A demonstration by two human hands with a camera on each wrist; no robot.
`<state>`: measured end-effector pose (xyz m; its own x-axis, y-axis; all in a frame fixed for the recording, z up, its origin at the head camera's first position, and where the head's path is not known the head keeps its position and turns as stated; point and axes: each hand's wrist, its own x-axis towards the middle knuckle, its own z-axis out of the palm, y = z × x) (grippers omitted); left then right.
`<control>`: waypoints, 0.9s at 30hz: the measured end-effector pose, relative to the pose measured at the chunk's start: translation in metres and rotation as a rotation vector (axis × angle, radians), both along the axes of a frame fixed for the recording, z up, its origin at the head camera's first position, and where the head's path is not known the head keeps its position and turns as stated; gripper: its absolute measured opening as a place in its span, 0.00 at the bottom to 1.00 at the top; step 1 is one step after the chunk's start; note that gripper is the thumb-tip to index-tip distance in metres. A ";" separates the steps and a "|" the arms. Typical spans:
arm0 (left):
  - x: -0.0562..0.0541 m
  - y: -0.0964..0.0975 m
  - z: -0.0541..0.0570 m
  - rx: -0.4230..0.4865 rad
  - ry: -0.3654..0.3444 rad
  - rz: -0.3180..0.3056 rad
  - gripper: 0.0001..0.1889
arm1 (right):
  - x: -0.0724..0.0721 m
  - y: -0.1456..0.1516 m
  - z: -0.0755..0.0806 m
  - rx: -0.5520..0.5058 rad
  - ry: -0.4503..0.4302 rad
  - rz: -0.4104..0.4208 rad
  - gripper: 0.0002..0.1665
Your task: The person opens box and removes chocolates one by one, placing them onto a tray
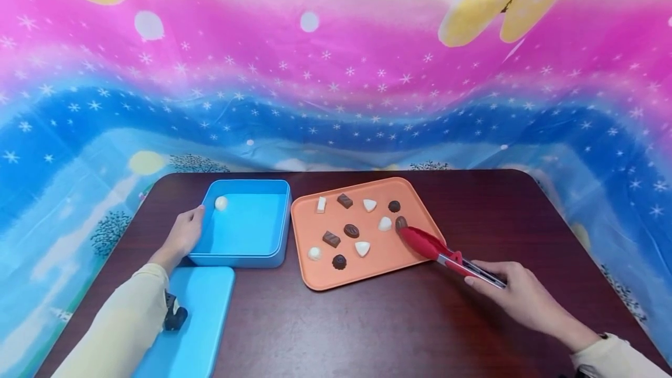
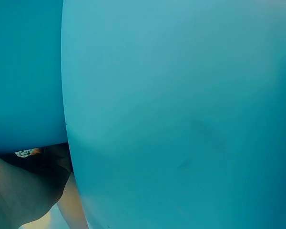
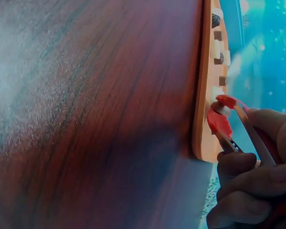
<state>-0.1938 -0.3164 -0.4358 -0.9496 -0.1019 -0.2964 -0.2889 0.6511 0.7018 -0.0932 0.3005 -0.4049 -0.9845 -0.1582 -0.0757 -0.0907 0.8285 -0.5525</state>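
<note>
My right hand (image 1: 525, 296) grips red-tipped metal tongs (image 1: 441, 255), reaching over the right side of the orange tray (image 1: 310, 276). The tongs' red tips (image 3: 220, 121) are around a brown oval chocolate (image 1: 401, 222) at the tray's right part. Close by lie a white chocolate piece (image 1: 385, 224) and a dark round one (image 1: 394, 206). My left hand (image 1: 184, 235) holds the left wall of an uncovered blue box (image 1: 283, 238), fingertips at its rim. Inside the box, near its far left corner, sits a white ball-shaped piece (image 1: 221, 203).
Several more brown and white chocolate-like pieces, such as a brown ridged oval (image 1: 351, 230), are spread over the tray. A flat blue lid (image 1: 202, 314) lies in front of the box, partly under my left sleeve. A patterned cloth (image 1: 336, 104) hangs behind the dark wooden table (image 1: 367, 331).
</note>
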 end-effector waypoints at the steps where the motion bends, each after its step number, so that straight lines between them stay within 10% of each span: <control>1: 0.000 0.000 0.000 0.000 -0.003 0.001 0.41 | -0.001 0.002 -0.001 -0.020 -0.010 0.015 0.28; 15: -0.001 -0.001 0.001 -0.006 -0.005 0.004 0.41 | -0.005 0.014 0.003 -0.042 -0.098 0.024 0.31; 27: -0.002 0.000 0.000 -0.001 -0.007 0.006 0.41 | -0.002 0.011 0.010 0.056 0.025 -0.029 0.35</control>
